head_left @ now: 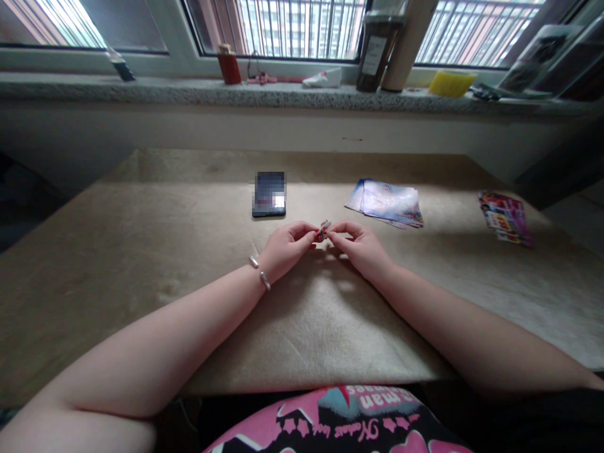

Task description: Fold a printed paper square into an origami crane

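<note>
Between my two hands, over the middle of the table, is a small red and whitish piece, too small for me to tell its kind. My left hand pinches its left side with thumb and forefinger; a silver open bangle circles that wrist. From the right, my right hand pinches the same piece between thumb and fingertips. The fingertips cover part of it.
A phone, its screen blurred, lies beyond my left hand. Bluish printed sheets are beyond my right hand, and colourful cards lie farther right on the cloth-covered table. Bottles and small items line the stone windowsill.
</note>
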The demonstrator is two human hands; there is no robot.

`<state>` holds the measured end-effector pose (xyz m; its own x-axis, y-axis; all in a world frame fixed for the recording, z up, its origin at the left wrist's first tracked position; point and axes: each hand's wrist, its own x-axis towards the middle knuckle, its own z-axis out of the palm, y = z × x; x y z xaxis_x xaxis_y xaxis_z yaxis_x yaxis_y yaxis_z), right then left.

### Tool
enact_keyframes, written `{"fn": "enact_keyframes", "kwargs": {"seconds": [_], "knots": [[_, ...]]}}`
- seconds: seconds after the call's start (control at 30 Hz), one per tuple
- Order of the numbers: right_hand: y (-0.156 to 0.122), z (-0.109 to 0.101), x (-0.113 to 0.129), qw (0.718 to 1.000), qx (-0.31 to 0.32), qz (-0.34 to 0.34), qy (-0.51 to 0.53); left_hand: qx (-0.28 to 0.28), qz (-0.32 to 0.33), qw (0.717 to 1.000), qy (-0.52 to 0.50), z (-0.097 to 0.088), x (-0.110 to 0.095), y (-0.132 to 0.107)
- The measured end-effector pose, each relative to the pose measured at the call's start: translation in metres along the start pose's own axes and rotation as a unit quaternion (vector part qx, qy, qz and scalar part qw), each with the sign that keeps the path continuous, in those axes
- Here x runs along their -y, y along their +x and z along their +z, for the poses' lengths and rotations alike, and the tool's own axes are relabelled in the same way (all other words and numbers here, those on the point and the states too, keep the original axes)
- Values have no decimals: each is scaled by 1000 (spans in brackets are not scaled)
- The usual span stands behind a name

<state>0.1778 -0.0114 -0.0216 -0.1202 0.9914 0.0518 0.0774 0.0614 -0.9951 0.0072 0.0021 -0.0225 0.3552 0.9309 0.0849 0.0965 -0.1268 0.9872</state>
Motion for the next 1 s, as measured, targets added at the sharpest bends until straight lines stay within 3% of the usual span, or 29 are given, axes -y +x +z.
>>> {"fn": "enact_keyframes", "kwargs": {"seconds": [0.2, 0.67, 0.8, 1.0], "knots": [[4, -2, -6, 998, -10, -9, 61, -21, -15, 999, -31, 0, 0, 2], [8, -5, -8, 981, -30, 46, 185, -86, -72, 981, -157, 1, -1, 5], [8, -4, -9, 986, -17, 23, 164, -75, -59, 985, -145, 0, 0, 5], [6, -2, -12, 998, 9, -46, 53, -31, 18, 999, -29, -2, 7, 5]]}}
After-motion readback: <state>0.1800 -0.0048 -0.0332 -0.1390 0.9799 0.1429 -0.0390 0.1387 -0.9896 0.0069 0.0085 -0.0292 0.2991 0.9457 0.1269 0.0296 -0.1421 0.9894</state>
